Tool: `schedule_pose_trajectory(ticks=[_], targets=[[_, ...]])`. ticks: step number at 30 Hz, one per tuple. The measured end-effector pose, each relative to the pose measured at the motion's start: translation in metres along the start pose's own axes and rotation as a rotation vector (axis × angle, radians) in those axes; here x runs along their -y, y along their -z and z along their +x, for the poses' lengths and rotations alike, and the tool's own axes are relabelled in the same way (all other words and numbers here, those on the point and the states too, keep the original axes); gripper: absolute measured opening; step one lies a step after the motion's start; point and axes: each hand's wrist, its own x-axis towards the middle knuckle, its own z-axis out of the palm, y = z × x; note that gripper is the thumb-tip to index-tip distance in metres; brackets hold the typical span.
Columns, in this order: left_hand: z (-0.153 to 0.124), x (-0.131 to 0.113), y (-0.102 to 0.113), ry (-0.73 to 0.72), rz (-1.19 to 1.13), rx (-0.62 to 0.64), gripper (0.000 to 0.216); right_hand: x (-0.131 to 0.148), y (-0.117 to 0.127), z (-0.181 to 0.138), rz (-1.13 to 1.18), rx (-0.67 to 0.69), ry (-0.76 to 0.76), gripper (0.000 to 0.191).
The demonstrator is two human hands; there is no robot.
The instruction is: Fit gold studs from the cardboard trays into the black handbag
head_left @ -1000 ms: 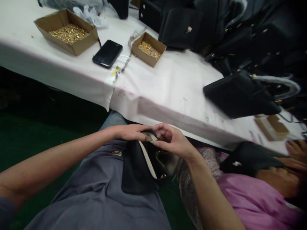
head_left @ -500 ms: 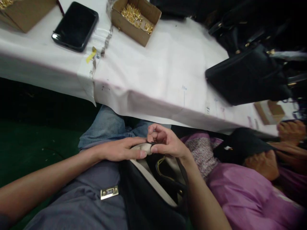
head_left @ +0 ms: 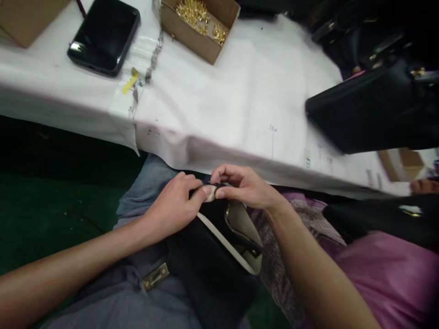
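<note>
A black handbag (head_left: 216, 265) with a beige lining lies open across my lap, its mouth facing up and to the right. My left hand (head_left: 181, 198) grips the bag's far upper edge, thumb pressed on the pale lining. Right beside it, my right hand (head_left: 242, 185) pinches the same edge between thumb and fingers. Whether a small part is held there is hidden by the fingertips. Inside the opening shows a gold zipper (head_left: 236, 230) on black trim. A gold metal plate (head_left: 155, 276) sits at the bag's left side over my grey shirt.
On the white-covered table (head_left: 206, 105) stand a cardboard box (head_left: 192, 39) of small gold fittings and a black phone-like device (head_left: 104, 36). Another black bag (head_left: 363, 107) lies at the right. A co-worker in a purple sleeve (head_left: 387, 274) sits close on my right with a black piece.
Both hands have lifted the bag's edge slightly, and my left hand's fingers have curled tighter around it. The bag's opening has turned, showing more lining. The view has shifted a little.
</note>
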Motion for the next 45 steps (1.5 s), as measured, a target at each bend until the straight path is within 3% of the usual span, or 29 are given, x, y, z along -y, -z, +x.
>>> schedule_pose_trajectory(ticks=[4, 12, 17, 22, 29, 32, 36, 45], targets=[[-0.003, 0.003, -0.009, 0.023, 0.053, -0.060, 0.037, 0.013, -0.002, 0.001, -0.013, 0.049, -0.151, 0.036], [0.005, 0.005, -0.015, 0.051, 0.005, -0.044, 0.039, 0.009, -0.012, -0.031, 0.197, -0.223, -0.343, 0.051], [0.006, 0.003, -0.018, 0.064, -0.005, -0.039, 0.037, -0.003, -0.023, -0.042, 0.314, -0.336, -0.318, 0.043], [0.002, 0.001, -0.023, 0.035, -0.021, -0.016, 0.035, 0.001, -0.025, -0.049, 0.227, -0.364, -0.363, 0.039], [-0.001, -0.004, -0.027, 0.046, -0.034, -0.044, 0.033, 0.007, -0.025, -0.059, 0.263, -0.330, -0.398, 0.061], [-0.001, -0.007, -0.024, 0.062, -0.031, -0.067, 0.028, 0.003, -0.037, -0.062, 0.254, -0.407, -0.385, 0.076], [0.001, -0.011, -0.021, 0.078, -0.050, -0.064, 0.023, -0.005, -0.056, -0.064, 0.196, -0.592, -0.340, 0.059], [0.000, -0.016, -0.020, 0.077, -0.058, -0.068, 0.023, -0.002, -0.071, -0.070, 0.002, -0.715, -0.312, 0.052]])
